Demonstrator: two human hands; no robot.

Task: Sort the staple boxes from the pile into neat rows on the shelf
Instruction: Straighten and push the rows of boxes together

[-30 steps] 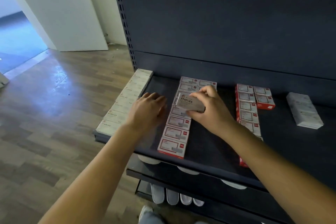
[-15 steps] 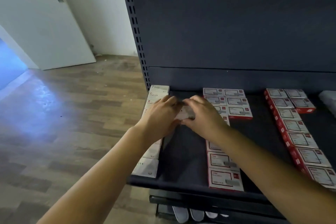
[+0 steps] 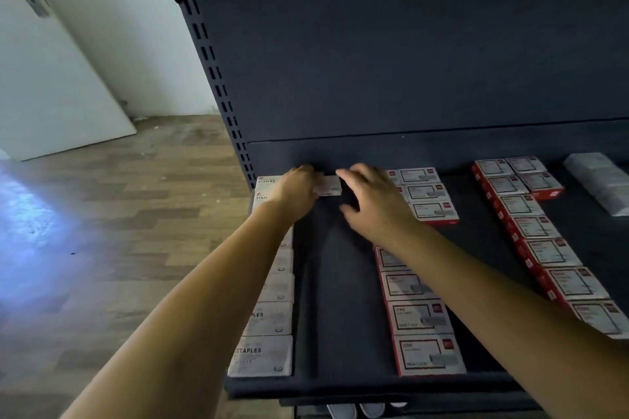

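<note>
Left hand point(image 3: 297, 189) is gripping white staple box point(image 3: 329, 185) at shelf point(image 3: 340, 282) back; right hand point(image 3: 372, 201) is hovering, fingers loose. Seat it flush beside white row point(image 3: 269, 320).

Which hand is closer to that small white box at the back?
Left. The left hand holds the white staple box at its left end; the right hand hovers open just right of it.

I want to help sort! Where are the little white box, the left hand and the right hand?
white box point(image 3: 329, 186), head view, its front face.
left hand point(image 3: 296, 188), head view, its back.
right hand point(image 3: 372, 199), head view, its back.
</note>
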